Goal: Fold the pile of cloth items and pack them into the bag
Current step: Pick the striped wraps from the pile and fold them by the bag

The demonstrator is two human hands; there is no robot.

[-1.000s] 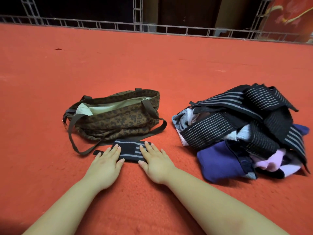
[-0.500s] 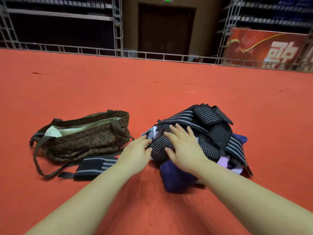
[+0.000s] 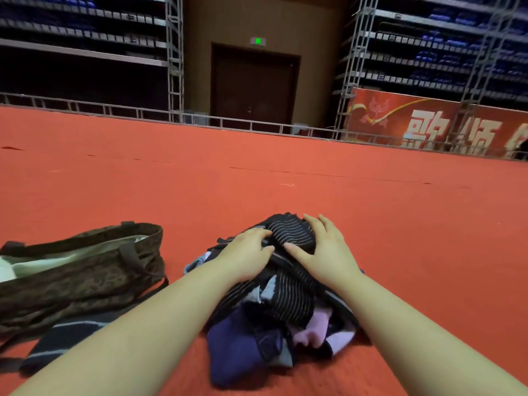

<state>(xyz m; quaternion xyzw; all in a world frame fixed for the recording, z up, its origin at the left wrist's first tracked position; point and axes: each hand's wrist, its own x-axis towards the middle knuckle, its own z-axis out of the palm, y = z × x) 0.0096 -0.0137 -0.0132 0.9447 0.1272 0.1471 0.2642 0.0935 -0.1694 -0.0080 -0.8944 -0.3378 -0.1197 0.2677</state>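
Note:
A pile of cloth items [image 3: 285, 304] lies on the red carpet in front of me, with dark striped pieces on top and blue, pink and white ones below. My left hand [image 3: 245, 252] is on the pile's top left, its fingers curled into a black striped cloth [image 3: 291, 235]. On the same cloth's right side my right hand [image 3: 324, 250] rests with fingers and thumb spread. The brown patterned bag [image 3: 85, 275] lies open at the left, showing a pale lining. A folded striped cloth [image 3: 65, 335] lies in front of the bag, partly under my left forearm.
Red carpet [image 3: 285, 178] stretches far ahead and to the right. A low metal railing [image 3: 251, 125] runs along its far edge, with scaffolding, a dark door and a red banner [image 3: 428, 124] behind. The bag's straps [image 3: 11, 341] trail at the lower left.
Both hands left the folded striped cloth by the bag and moved right onto the pile, now further up on its top striped piece. The view tilted up and right.

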